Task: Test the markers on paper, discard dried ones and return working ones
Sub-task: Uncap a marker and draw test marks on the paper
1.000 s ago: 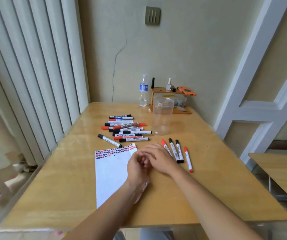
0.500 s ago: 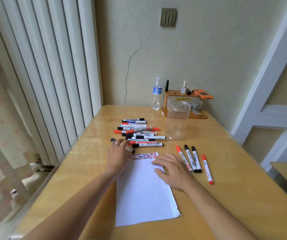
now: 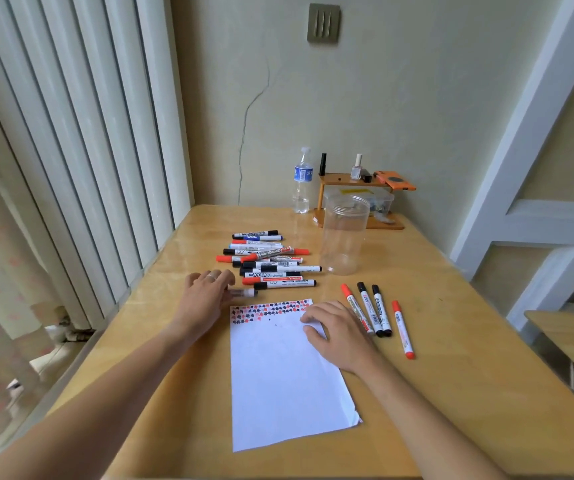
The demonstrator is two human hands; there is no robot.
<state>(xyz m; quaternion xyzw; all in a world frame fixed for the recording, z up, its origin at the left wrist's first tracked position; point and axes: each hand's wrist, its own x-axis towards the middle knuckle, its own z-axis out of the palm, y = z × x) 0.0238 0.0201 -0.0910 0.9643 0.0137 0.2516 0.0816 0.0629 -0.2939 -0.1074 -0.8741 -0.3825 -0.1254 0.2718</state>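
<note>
Left hand (image 3: 206, 299) is out over the table, palm down, ring on one finger, its fingertips at the end of a single marker (image 3: 244, 293) lying just above the paper's top left corner. That end of the marker is hidden under the fingers, so whether they pinch it or merely touch it, I cannot tell. The rest of the hand looks loosely spread, fingers only gently bent.

Right hand (image 3: 339, 332) is flat on the sheet of white paper (image 3: 278, 375), fingers relaxed and resting on its upper right part, pinning it to the wooden table (image 3: 452, 375). Nothing in that hand.

Along the top edge of the paper runs a band of red and black test marks (image 3: 265, 310).

Just right of the right hand lie four markers (image 3: 372, 311) side by side, pointing roughly away from the person: one red-capped, two black-capped, and another red one set slightly apart at the far right.

Beyond the left hand sits the main pile of markers (image 3: 268, 263), red, black and blue caps, stacked mostly crosswise. To the right of that pile stands a clear plastic jar (image 3: 344, 237), upright and open-topped.

At the back against the wall: a water bottle (image 3: 302, 181) and a small wooden shelf (image 3: 355, 202) with a few small bottles on top.
</note>
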